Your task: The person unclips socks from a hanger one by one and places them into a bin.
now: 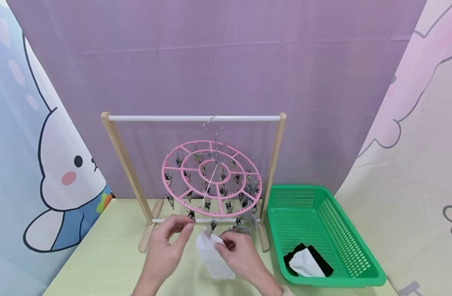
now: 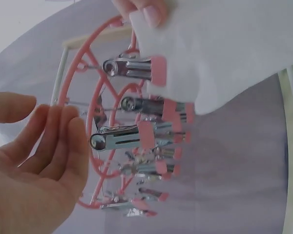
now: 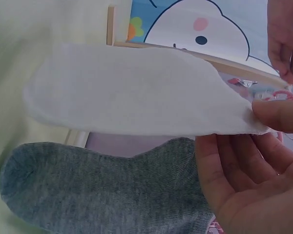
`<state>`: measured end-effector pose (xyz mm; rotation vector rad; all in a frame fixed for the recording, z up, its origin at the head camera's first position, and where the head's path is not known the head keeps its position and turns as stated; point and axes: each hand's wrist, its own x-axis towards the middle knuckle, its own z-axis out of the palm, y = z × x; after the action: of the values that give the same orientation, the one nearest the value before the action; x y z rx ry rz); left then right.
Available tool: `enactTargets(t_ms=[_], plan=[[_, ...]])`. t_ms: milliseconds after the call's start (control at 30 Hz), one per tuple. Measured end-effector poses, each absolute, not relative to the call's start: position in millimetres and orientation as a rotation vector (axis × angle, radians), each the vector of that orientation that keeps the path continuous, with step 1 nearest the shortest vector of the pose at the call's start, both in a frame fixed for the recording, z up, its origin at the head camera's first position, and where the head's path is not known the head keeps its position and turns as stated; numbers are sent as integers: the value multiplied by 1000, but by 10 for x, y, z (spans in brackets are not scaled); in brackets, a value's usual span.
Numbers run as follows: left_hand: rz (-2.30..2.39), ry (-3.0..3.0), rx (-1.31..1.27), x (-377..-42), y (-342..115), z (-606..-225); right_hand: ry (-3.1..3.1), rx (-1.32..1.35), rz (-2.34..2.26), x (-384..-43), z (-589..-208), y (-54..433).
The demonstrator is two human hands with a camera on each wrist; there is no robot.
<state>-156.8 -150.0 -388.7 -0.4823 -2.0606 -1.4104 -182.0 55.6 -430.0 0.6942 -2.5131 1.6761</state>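
Note:
A white sock (image 1: 216, 257) hangs from my right hand (image 1: 242, 253), whose thumb and fingers pinch its cuff. In the right wrist view the sock (image 3: 127, 90) stretches out from the fingertips. Its cuff is close under a metal clip (image 1: 213, 224) at the front of the pink round hanger (image 1: 220, 214). My left hand (image 1: 166, 248) is beside the hanger's front left rim, fingers bent and nothing held. In the left wrist view, a gap shows between its thumb and fingers, and the nearest clip (image 2: 122, 136) with pink tips hangs just beyond. A grey sock (image 3: 107, 187) hangs near my right hand.
The hanger hooks over the white bar (image 1: 155, 118) of a wooden stand (image 1: 126, 164). More clips dangle from its rings. To the right, a green basket (image 1: 359, 242) holds a white sock (image 1: 306, 263) and black cloth (image 1: 320, 261). A purple curtain (image 1: 226, 74) closes off the back.

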Motion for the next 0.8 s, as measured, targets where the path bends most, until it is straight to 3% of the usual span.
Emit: enactTargets(t_ms=[367, 633, 800], plan=[[-1445, -2375, -465, -1715, -1353, -4031, -2524, 703, 1675, -1798, -4265, 607], [-1473, -2507, -655, -1798, -1308, -4057, -2524, 742, 1674, -1799, -4255, 636], [-1514, -2503, -645, -1809, -1314, -4047, -2523, 744, 1664, -1792, -4233, 661]])
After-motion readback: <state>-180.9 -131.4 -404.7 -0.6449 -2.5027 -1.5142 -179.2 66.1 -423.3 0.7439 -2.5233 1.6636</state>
